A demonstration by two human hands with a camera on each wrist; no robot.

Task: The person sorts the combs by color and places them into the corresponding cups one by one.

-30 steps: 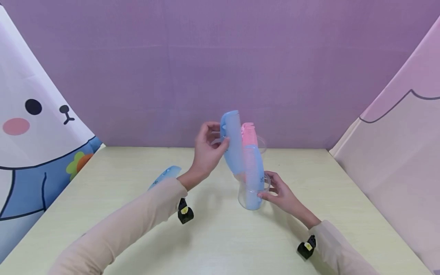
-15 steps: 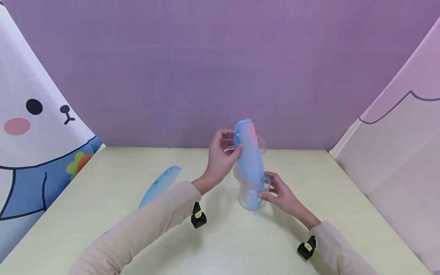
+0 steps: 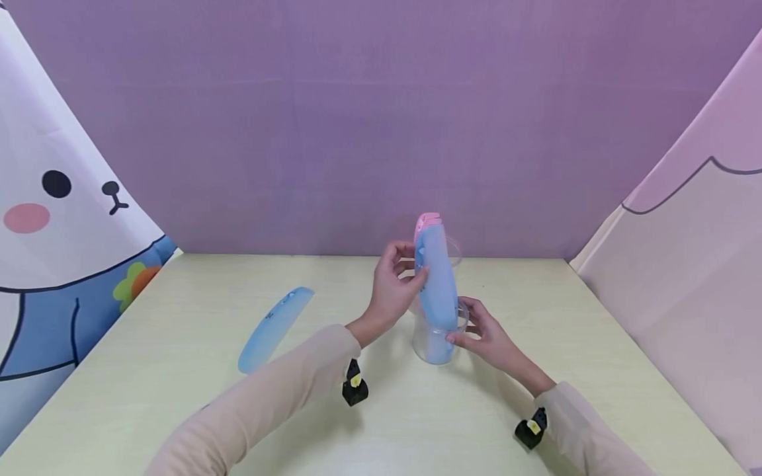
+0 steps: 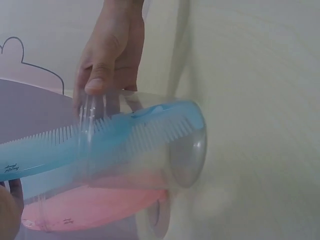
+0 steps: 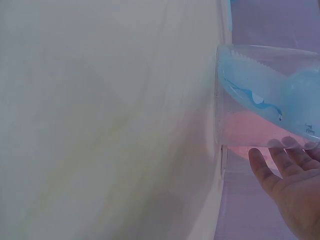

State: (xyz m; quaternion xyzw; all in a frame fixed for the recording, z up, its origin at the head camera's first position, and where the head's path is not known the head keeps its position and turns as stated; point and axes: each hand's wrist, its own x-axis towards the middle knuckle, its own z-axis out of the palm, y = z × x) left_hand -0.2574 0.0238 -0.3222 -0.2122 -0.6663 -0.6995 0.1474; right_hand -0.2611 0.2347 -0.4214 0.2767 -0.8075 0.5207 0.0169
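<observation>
My left hand (image 3: 393, 284) pinches a translucent blue comb (image 3: 437, 271) by its side, fingers behind and thumb in front. The comb stands nearly upright, its lower end at the mouth of a clear plastic cup (image 3: 424, 348). My right hand (image 3: 491, 340) holds that cup from the right, thumb and fingers at its side. Another blue comb (image 5: 250, 95) leans inside the cup and shows through the wall in the right wrist view. Behind, a pink comb (image 4: 95, 207) slants in a second clear cup (image 4: 159, 226), mostly hidden in the head view.
One more blue comb (image 3: 276, 330) lies on the pale wooden table (image 3: 417, 430), left of my left forearm. A purple backdrop (image 3: 381, 132) rises at the table's back edge, with printed cloths at both sides. A small black camera sits on each wrist.
My left hand has moved right and down, bringing its blue comb from beside the cups to over the front cup. The right hand and cup have stayed still.
</observation>
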